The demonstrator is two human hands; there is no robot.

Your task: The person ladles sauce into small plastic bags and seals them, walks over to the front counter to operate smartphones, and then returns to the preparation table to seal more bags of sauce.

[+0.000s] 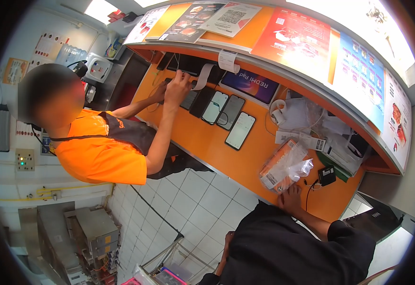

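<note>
Behind the worktop (198, 135) of a food shop
Food posters (293, 40) and a QR-code sheet (231, 18) top the ledge (252, 33); phones (240, 130) and receipt paper (228, 61) sit below.

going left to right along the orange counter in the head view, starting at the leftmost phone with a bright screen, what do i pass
Bright-screened phone → dimmer grey-screened phone → second bright-screened phone → plastic-wrapped package → small black object.
</note>
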